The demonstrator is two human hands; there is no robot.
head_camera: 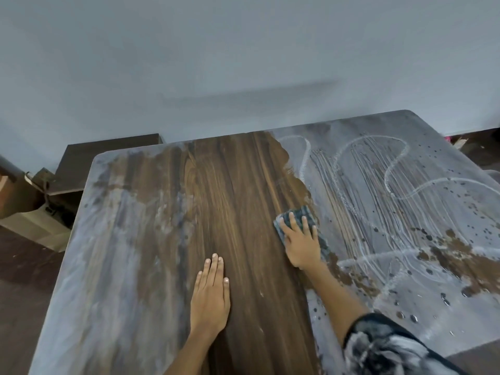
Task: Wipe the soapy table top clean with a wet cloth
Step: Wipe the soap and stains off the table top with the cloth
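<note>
Soapy wooden table top (405, 185) against grey wall (189, 63) — centre strip clean.

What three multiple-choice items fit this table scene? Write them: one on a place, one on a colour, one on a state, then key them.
1. Where does the cloth lie?
A. At the border between the wiped strip and the soapy right part
B. On the floor
C. At the table's far left corner

2. What colour is the wiped strip of the table top?
A. White
B. Dark brown wood grain
C. Green

3. How is the left hand?
A. Clenched in a fist
B. Gripping the cloth
C. Flat on the table, fingers straight

Answers:
1 A, the right hand presses it where brown meets grey film.
2 B, grain shows down the middle.
3 C, its palm rests on wiped wood, holding nothing.
</note>
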